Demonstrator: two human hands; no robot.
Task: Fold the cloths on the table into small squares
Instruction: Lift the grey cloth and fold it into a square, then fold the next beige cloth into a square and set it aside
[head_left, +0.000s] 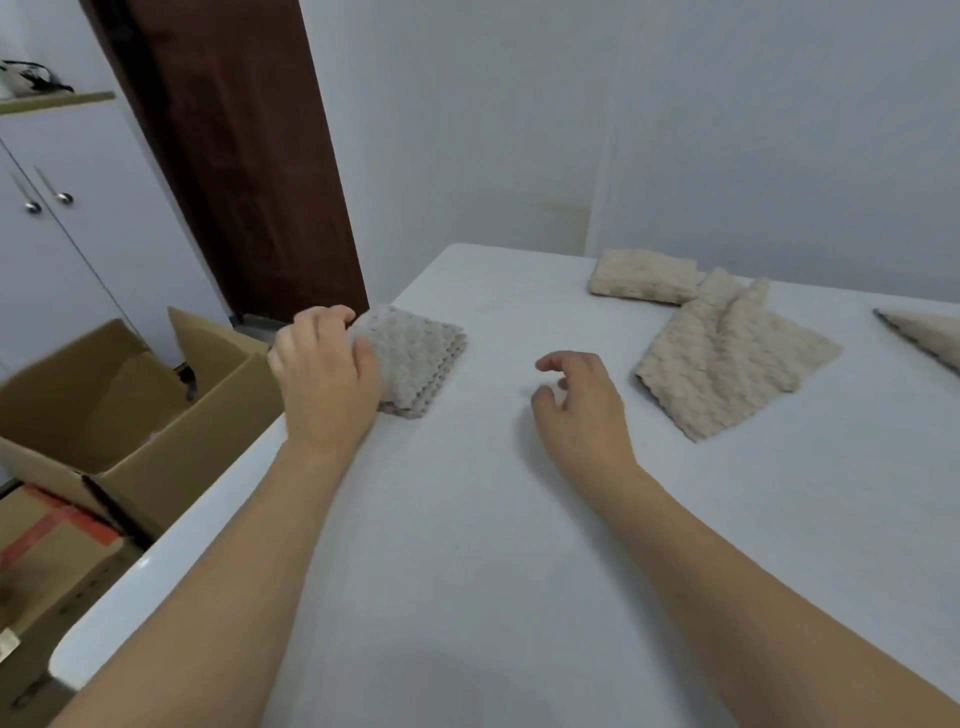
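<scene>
A folded grey bobbled cloth (415, 358) lies as a small square near the left edge of the white table (467, 545). My left hand (324, 379) rests on its near left side, fingers curled over the edge. My right hand (576, 405) hovers just above the bare table to the right of it, fingers loosely apart and holding nothing. Further right a beige cloth (727, 364) lies partly folded and rumpled. Behind it sits a beige cloth folded into a small square (644, 275). The corner of another cloth (924, 332) shows at the right edge.
An open cardboard box (135, 400) stands on the floor left of the table, with another box (47, 551) in front of it. A dark wooden door (234, 156) and a white cupboard (57, 218) are beyond. A pale wall runs behind the table.
</scene>
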